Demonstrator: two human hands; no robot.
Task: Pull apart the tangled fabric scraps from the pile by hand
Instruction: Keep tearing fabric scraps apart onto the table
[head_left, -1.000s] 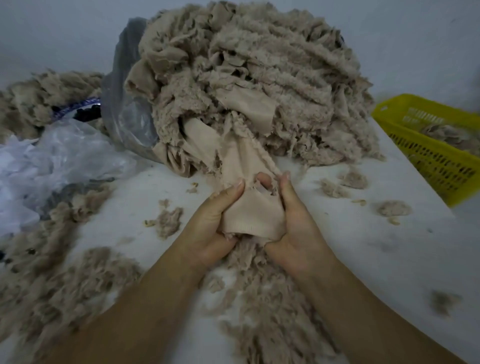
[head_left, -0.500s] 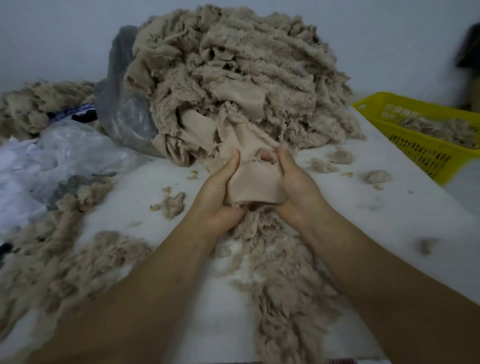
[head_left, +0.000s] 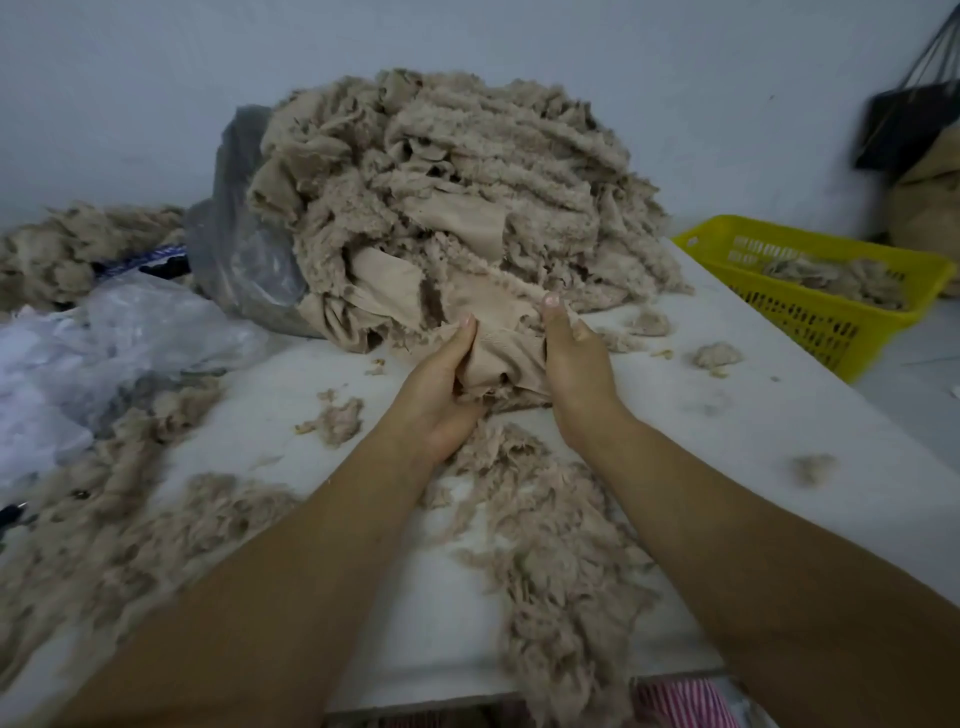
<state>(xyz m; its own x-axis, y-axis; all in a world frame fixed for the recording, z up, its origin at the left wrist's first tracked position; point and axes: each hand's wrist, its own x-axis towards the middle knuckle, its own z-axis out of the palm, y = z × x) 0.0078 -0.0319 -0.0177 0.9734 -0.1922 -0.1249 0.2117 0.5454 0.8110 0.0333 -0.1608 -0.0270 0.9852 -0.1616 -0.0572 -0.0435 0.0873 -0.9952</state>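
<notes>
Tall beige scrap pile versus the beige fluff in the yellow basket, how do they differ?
The tall beige fabric scrap pile rises high; the beige fluff lies low in the yellow plastic basket. The left hand and right hand grip a smooth cloth piece of the pile; the basket fluff is untouched shreds. Both are beige.

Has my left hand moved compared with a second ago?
Yes. The left hand, gripping the fabric scrap, has moved away from the body, closer to the pile, judged against the loose tuft on the table.
</notes>
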